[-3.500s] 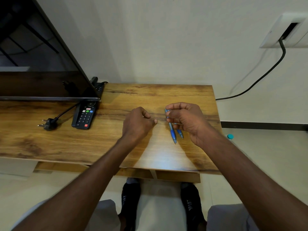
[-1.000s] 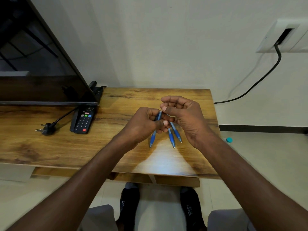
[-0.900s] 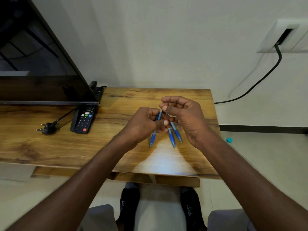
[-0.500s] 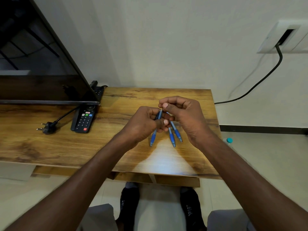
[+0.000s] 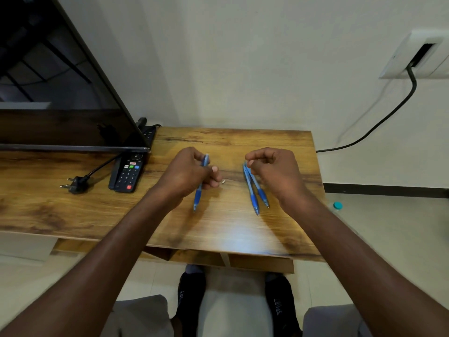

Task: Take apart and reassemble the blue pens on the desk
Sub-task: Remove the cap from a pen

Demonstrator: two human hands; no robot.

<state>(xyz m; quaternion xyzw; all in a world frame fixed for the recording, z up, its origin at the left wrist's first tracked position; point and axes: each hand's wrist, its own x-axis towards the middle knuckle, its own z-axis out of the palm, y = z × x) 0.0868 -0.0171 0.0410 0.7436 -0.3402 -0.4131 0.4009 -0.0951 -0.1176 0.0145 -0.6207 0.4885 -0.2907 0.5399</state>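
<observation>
- Left hand (image 5: 187,175) grips one blue pen (image 5: 199,190), tip toward 6 o'clock.
- Right hand (image 5: 274,171), at 3 o'clock from it, pinches two blue pens (image 5: 254,190) over the table (image 5: 73,207).

Left hand (image 5: 188,175) fingers curled; right hand (image 5: 275,170) fingers curled, apart.

Your black remote (image 5: 128,175) is lying beside an unplugged power plug (image 5: 75,184) under the dark screen (image 5: 60,93); a cable (image 5: 379,122) is hanging from the wall socket (image 5: 416,58).
</observation>
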